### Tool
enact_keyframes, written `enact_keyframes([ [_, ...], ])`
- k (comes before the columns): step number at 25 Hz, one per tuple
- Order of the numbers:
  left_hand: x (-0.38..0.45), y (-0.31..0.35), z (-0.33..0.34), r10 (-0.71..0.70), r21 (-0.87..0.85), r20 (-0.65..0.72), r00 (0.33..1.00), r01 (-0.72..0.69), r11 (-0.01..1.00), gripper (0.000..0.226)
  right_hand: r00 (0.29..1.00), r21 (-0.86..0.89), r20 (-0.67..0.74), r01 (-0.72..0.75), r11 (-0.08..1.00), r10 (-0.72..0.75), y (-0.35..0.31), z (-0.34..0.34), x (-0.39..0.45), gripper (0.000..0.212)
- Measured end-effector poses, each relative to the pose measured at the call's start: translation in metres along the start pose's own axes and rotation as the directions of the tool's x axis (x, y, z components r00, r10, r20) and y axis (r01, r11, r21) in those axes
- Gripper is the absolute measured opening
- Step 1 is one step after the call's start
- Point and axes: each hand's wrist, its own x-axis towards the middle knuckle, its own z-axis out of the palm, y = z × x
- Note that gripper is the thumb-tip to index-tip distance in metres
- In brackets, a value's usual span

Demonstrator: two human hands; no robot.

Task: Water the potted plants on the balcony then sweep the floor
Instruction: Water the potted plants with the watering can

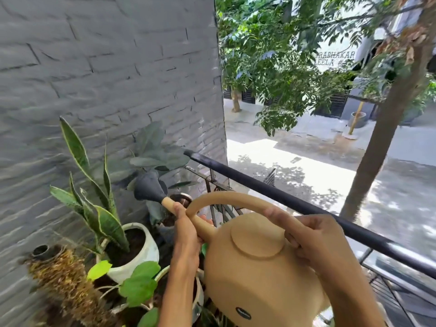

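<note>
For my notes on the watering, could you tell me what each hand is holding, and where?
Both hold the watering can: the right hand grips its handle, the left hand grips its spout.

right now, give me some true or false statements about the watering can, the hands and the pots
1. The right hand grips the handle of the watering can. True.
2. The left hand hangs free at the side. False: it holds the can's spout.
3. The rose on the spout is dark grey. True.
4. The snake plant grows in a black pot. False: its pot is white.
5. The can is green. False: it is tan.
</note>
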Motion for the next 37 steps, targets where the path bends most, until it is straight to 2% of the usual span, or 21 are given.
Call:
enact_keyframes([
  [5, 0.019, -0.005, 0.02, -0.004, -0.004, -0.021, 1.0, 0.003, 1.0, 0.065, 0.999, -0.012, 0.052, 0.003, 1.0, -0.003, -0.001, -0.006, 0.041, 0.096],
  [9, 0.039, -0.013, 0.037, -0.007, 0.015, -0.09, 0.996, 0.008, 1.0, 0.062, 0.996, 0.004, 0.091, -0.001, 1.0, 0.001, 0.007, -0.015, 0.074, 0.083],
  [14, 0.071, -0.024, 0.06, -0.067, 0.064, -0.078, 0.995, 0.072, 0.995, 0.073, 0.992, -0.018, 0.118, -0.048, 0.999, 0.05, 0.018, -0.01, 0.111, 0.092],
  [19, 0.13, -0.028, 0.066, -0.126, 0.04, -0.053, 0.991, 0.128, 0.991, 0.073, 0.968, 0.004, 0.185, -0.173, 0.985, 0.17, 0.027, 0.013, 0.164, 0.082],
  [22, 0.18, -0.031, 0.066, -0.175, 0.016, -0.053, 0.983, 0.176, 0.984, 0.077, 0.968, -0.047, 0.191, -0.158, 0.986, 0.164, 0.032, 0.038, 0.207, 0.093],
  [24, 0.209, -0.027, 0.068, -0.186, -0.001, -0.079, 0.979, 0.187, 0.982, 0.09, 0.97, -0.041, 0.193, -0.142, 0.989, 0.147, 0.028, 0.058, 0.233, 0.096],
  [27, 0.252, -0.022, 0.067, -0.193, 0.005, -0.124, 0.973, 0.196, 0.981, 0.1, 0.964, -0.034, 0.239, -0.114, 0.993, 0.119, 0.022, 0.088, 0.265, 0.087],
  [32, 0.303, -0.011, 0.06, -0.209, -0.043, -0.209, 0.955, 0.204, 0.978, 0.084, 0.952, -0.059, 0.29, -0.081, 0.995, 0.095, 0.011, 0.127, 0.303, 0.067],
  [37, 0.329, -0.005, 0.055, -0.297, -0.081, -0.134, 0.945, 0.289, 0.954, 0.082, 0.934, -0.049, 0.343, -0.09, 0.995, 0.101, 0.008, 0.144, 0.333, 0.048],
])
